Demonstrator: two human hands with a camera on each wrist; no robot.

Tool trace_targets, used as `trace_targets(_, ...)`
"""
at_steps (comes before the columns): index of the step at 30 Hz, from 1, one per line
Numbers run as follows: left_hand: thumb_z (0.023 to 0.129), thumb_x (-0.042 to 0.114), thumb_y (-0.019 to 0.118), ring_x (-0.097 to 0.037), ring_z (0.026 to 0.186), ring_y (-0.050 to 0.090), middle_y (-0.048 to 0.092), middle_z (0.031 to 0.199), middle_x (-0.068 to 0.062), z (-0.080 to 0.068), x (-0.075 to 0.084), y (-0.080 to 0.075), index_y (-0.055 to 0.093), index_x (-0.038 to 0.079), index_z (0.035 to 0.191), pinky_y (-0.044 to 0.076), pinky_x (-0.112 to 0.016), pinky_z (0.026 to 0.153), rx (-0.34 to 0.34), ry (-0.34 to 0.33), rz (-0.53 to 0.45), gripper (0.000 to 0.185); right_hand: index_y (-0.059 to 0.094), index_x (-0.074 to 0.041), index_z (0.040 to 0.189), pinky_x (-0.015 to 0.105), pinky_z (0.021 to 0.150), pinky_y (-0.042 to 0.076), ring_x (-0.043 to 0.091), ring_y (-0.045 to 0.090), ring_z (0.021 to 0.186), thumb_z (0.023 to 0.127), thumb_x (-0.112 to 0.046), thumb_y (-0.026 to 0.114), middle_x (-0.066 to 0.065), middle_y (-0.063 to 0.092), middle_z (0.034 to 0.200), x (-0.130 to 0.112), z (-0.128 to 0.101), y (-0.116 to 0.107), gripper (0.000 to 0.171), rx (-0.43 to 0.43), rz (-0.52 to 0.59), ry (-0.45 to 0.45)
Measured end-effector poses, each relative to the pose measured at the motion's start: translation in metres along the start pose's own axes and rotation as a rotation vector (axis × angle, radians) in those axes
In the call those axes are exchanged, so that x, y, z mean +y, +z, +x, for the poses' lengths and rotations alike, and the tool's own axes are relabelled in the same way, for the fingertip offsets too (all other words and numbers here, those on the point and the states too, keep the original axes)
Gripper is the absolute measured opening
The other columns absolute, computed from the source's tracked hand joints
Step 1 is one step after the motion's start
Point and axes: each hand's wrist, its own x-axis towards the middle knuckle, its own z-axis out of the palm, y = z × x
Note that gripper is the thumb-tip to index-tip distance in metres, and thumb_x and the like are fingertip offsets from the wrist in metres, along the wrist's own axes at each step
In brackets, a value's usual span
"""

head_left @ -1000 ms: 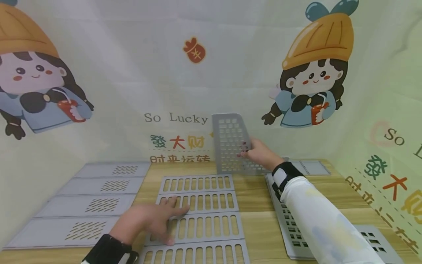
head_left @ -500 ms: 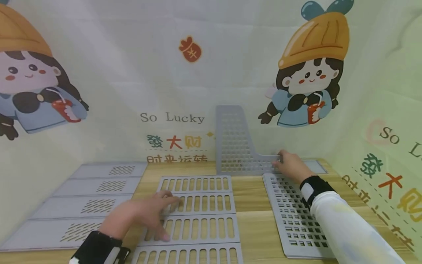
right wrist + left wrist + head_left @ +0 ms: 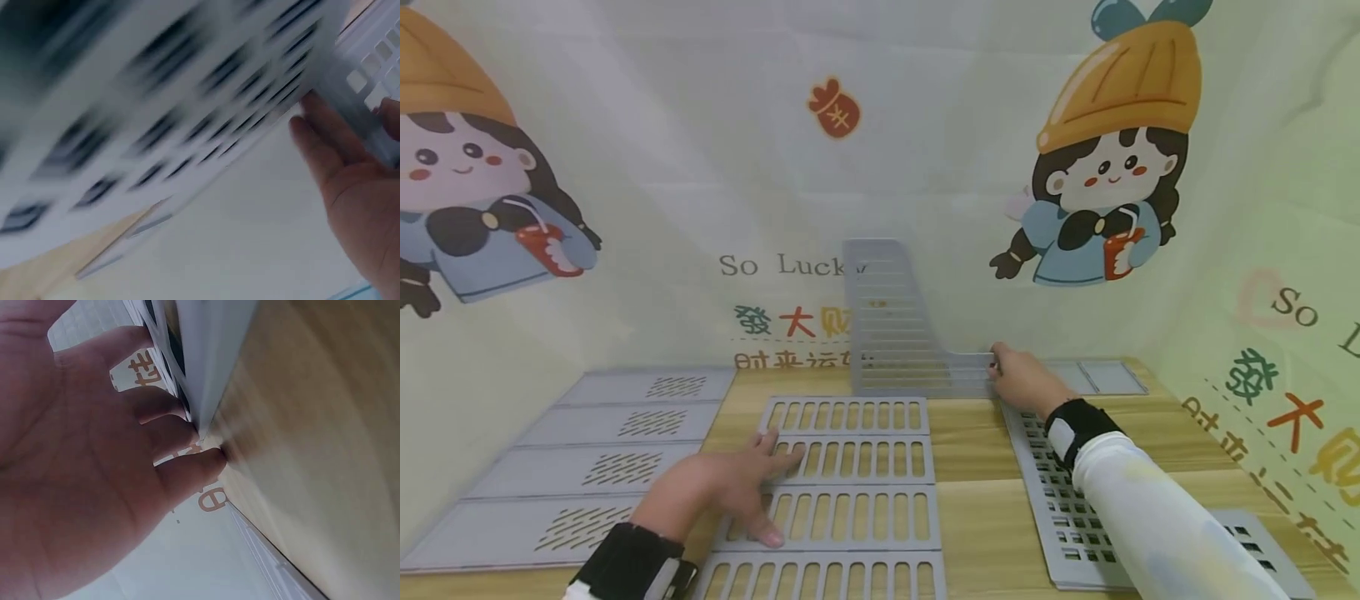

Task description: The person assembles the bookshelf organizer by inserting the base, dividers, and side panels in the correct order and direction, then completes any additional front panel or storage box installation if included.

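Observation:
Near the back wall, my right hand (image 3: pixel 1026 379) pinches the low right end of a grey L-shaped perforated panel (image 3: pixel 940 379), which stands upright on its long edge. Motion blurs its holes into stripes. In the right wrist view, fingers of the right hand (image 3: pixel 356 194) lie along the panel's underside edge. My left hand (image 3: pixel 737 487) rests with spread fingers on the left edge of a column of grey slotted panels (image 3: pixel 827 550) lying flat. The left wrist view shows the left hand (image 3: pixel 87 456) beside these panels' edge, little finger at the wooden tabletop (image 3: pixel 325 456).
A stack of grey panels with rectangular holes (image 3: pixel 1067 568) lies under my right forearm. Another perforated panel (image 3: pixel 1240 518) is partly hidden by the sleeve. Flat grey panels with slanted slots (image 3: pixel 512 533) line the left side. Plain panels (image 3: pixel 1108 377) lie at the back right.
My right hand has shifted its grip from the L-shaped panel's tall part to its low right end. Since then, the panel and hand have moved left. My left hand has moved slightly left.

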Motion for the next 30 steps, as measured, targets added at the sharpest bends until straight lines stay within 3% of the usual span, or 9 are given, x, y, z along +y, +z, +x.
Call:
trace_targets(3, 0.067, 0.046, 0.097, -0.053, 0.164, 0.003, 0.003, 0.178, -0.026, -0.002, 0.004, -0.001, 0.032, 0.022, 0.168, 0.017, -0.081, 0.124, 0.002, -0.009, 0.007, 0.123, 0.050, 0.010, 0.140, 0.045, 0.081, 0.055, 0.032, 0.067, 0.093, 0.110, -0.012, 0.052, 0.026, 0.071, 0.117, -0.014, 0.003, 0.005, 0.037, 0.021, -0.034, -0.003)
trace_targets(5, 0.067, 0.045, 0.097, -0.053, 0.164, 0.003, 0.003, 0.178, -0.027, -0.002, 0.006, -0.003, 0.032, 0.022, 0.168, 0.018, -0.081, 0.124, 0.002, -0.008, 0.010, 0.123, 0.049, 0.009, 0.144, 0.054, 0.098, 0.056, 0.038, 0.072, 0.105, 0.109, -0.013, 0.055, 0.028, 0.072, 0.124, -0.022, 0.005, 0.007, 0.042, 0.034, -0.064, 0.016)
trace_targets(8, 0.066, 0.044, 0.098, -0.053, 0.164, 0.004, 0.003, 0.178, -0.026, -0.004, 0.007, -0.005, 0.033, 0.022, 0.168, 0.019, -0.079, 0.125, 0.005, -0.022, 0.004, 0.123, 0.050, 0.007, 0.145, 0.070, 0.120, 0.039, 0.045, 0.068, 0.124, 0.109, -0.016, 0.056, 0.026, 0.072, 0.130, -0.034, 0.007, 0.009, 0.043, 0.032, -0.086, 0.042)
trace_targets(11, 0.066, 0.043, 0.098, -0.052, 0.164, 0.003, 0.003, 0.178, -0.026, -0.004, 0.006, -0.004, 0.034, 0.021, 0.168, 0.020, -0.078, 0.125, 0.007, -0.031, -0.009, 0.122, 0.053, 0.002, 0.142, 0.079, 0.125, 0.022, 0.047, 0.064, 0.132, 0.110, -0.018, 0.056, 0.023, 0.072, 0.131, -0.044, 0.011, 0.014, 0.038, 0.022, -0.083, 0.033)
trace_targets(19, 0.069, 0.045, 0.096, -0.052, 0.164, 0.003, 0.003, 0.178, -0.026, -0.003, 0.002, 0.006, 0.032, 0.021, 0.168, 0.018, -0.079, 0.125, -0.019, -0.018, -0.031, 0.120, 0.047, 0.001, 0.144, 0.079, 0.121, 0.029, 0.044, 0.067, 0.126, 0.108, -0.018, 0.057, 0.024, 0.073, 0.128, -0.063, 0.016, 0.036, 0.042, -0.030, -0.052, 0.014)
trace_targets(23, 0.070, 0.046, 0.095, -0.051, 0.165, 0.003, 0.003, 0.178, -0.026, -0.004, 0.005, 0.005, 0.032, 0.021, 0.168, 0.016, -0.079, 0.125, -0.007, -0.030, -0.016, 0.120, 0.041, 0.002, 0.151, 0.060, 0.103, 0.053, 0.036, 0.070, 0.105, 0.108, -0.018, 0.056, 0.024, 0.071, 0.130, -0.077, 0.019, 0.037, 0.050, -0.059, -0.013, 0.001)
trace_targets(25, 0.070, 0.046, 0.095, -0.051, 0.165, 0.003, 0.004, 0.178, -0.025, -0.004, 0.006, 0.003, 0.032, 0.022, 0.168, 0.016, -0.078, 0.126, -0.005, -0.039, -0.012, 0.120, 0.035, 0.002, 0.158, 0.049, 0.090, 0.055, 0.032, 0.068, 0.102, 0.108, -0.017, 0.056, 0.025, 0.067, 0.138, -0.084, 0.020, 0.037, 0.057, -0.074, 0.023, 0.011)
trace_targets(27, 0.070, 0.046, 0.095, -0.051, 0.165, 0.002, 0.005, 0.178, -0.025, -0.004, 0.007, 0.001, 0.033, 0.021, 0.168, 0.016, -0.077, 0.127, -0.009, -0.049, -0.019, 0.119, 0.030, 0.002, 0.161, 0.045, 0.085, 0.054, 0.033, 0.068, 0.107, 0.108, -0.018, 0.056, 0.026, 0.064, 0.145, -0.090, 0.020, 0.038, 0.062, -0.084, 0.051, 0.017)
trace_targets(30, 0.070, 0.045, 0.096, -0.052, 0.164, 0.002, 0.006, 0.178, -0.027, -0.006, 0.008, 0.000, 0.034, 0.020, 0.168, 0.015, -0.076, 0.128, -0.002, -0.056, -0.015, 0.118, 0.027, 0.002, 0.164, 0.048, 0.098, 0.055, 0.036, 0.066, 0.125, 0.108, -0.019, 0.057, 0.028, 0.058, 0.152, -0.099, 0.021, 0.038, 0.066, -0.087, 0.078, 0.029)
